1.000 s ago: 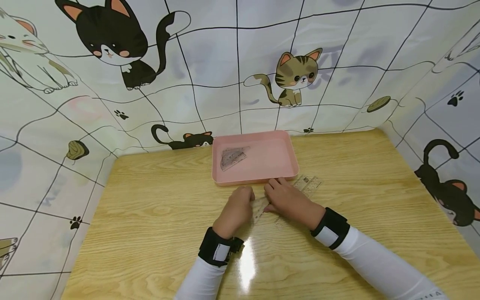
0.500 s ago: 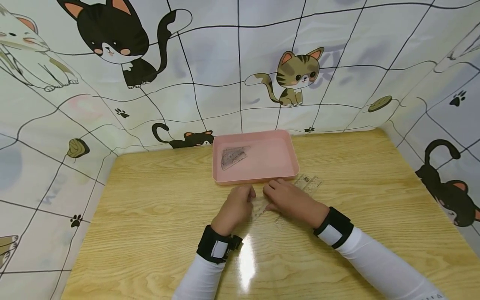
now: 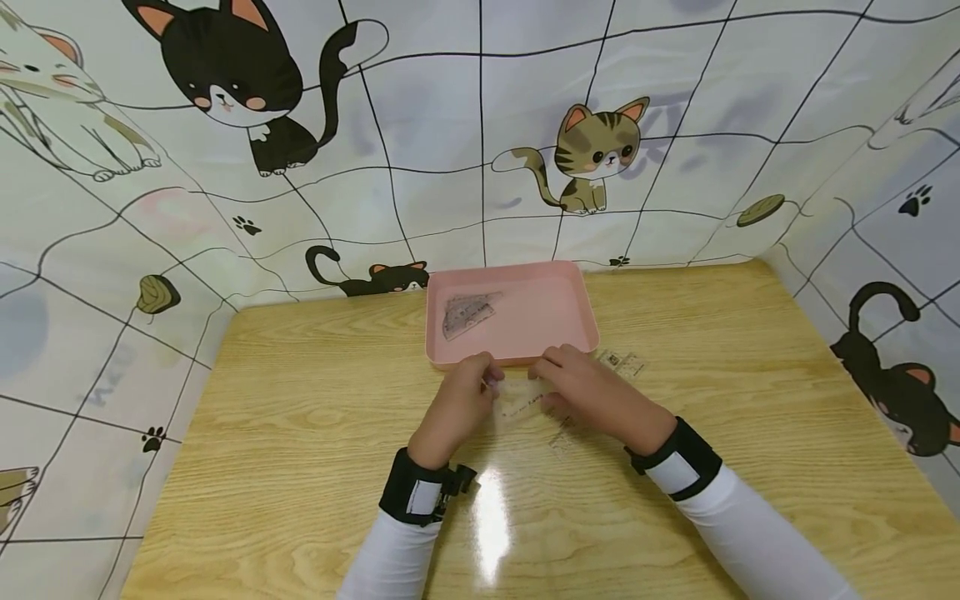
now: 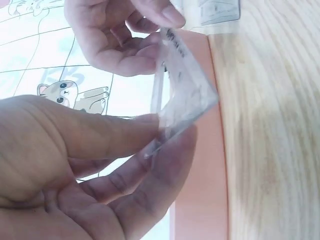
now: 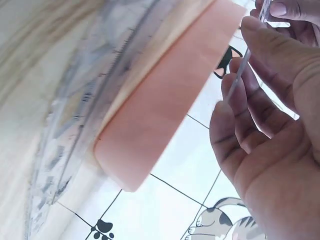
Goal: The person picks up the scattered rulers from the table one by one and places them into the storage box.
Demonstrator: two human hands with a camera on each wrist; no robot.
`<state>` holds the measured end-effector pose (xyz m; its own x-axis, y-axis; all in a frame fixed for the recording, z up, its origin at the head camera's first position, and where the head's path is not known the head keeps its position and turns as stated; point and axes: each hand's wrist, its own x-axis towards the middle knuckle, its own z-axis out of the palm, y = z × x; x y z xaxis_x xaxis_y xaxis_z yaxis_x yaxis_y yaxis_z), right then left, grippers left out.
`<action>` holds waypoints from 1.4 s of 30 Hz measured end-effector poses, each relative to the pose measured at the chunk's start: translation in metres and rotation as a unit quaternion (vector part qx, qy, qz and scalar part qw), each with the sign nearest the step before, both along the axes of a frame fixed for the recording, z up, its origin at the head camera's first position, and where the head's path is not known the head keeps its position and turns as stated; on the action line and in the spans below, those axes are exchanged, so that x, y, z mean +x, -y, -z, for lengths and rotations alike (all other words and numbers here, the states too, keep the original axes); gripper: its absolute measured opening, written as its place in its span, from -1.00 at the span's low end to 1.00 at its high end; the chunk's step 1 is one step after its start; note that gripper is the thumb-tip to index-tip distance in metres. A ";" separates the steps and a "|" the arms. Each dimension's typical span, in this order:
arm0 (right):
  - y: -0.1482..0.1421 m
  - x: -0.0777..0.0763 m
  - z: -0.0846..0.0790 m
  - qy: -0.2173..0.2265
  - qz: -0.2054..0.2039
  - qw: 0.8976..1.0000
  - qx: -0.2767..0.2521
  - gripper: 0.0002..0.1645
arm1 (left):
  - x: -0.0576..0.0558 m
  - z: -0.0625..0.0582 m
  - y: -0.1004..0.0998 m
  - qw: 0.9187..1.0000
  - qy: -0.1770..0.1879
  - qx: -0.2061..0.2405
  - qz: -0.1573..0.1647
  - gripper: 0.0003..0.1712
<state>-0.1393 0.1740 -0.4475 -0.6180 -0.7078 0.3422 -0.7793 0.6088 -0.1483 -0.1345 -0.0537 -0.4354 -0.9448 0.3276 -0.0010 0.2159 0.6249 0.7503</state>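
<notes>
Wearing white sleeves (image 3: pixel 393 554) and black wrist straps (image 3: pixel 418 492), a person is holding one clear plastic triangle (image 4: pixel 189 92), tilted, above a wood-grain tabletop (image 3: pixel 300 450). Left hand (image 3: pixel 456 402): pinching it between thumb and fingers. Right hand (image 3: pixel 592 390): pinching another part of its edge, likewise with thumb and fingers. Clear ruled pieces (image 3: pixel 630 367): lying partly beneath the right hand, showing on either side of it. Pink tray (image 3: pixel 543 308): standing just beyond the hands, bearing dark-marked clear pieces (image 3: pixel 468 315) toward its left end. Cat-printed backdrop (image 3: pixel 435 108): rising behind.
</notes>
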 end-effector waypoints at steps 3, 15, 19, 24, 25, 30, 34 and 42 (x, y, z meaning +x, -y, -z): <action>0.000 -0.002 -0.004 -0.010 0.015 1.000 -0.004 -0.54 | 0.000 -0.004 -0.002 1.000 -0.021 -0.006 -0.001 -0.80; -0.003 -0.001 -0.008 -0.026 0.031 0.998 -0.044 -0.52 | 0.012 -0.010 -0.020 0.980 -0.123 -0.151 0.038 -0.42; -0.002 -0.001 -0.009 -0.032 0.036 0.997 -0.054 -0.56 | 0.012 -0.008 -0.026 0.945 -0.228 -0.230 0.045 -0.46; -0.002 0.000 -0.013 -0.049 0.053 0.995 -0.063 -0.60 | 0.006 -0.011 -0.026 0.933 -0.271 -0.234 0.036 -0.54; -0.003 0.001 -0.015 -0.054 0.057 0.995 -0.065 -0.58 | 0.004 -0.012 -0.025 0.936 -0.266 -0.229 0.037 -0.56; -0.007 0.005 -0.023 -0.068 0.076 0.992 -0.070 -0.50 | -0.014 -0.020 -0.014 0.954 -0.223 -0.197 0.027 -0.60; -0.011 0.007 -0.025 -0.067 0.069 0.993 -0.072 -0.54 | -0.035 -0.030 -0.005 0.968 -0.158 -0.197 0.009 -0.47; -0.016 0.008 -0.023 -0.036 0.056 0.996 -0.054 -0.62 | -0.081 -0.034 0.004 0.962 -0.109 -0.251 0.017 -0.53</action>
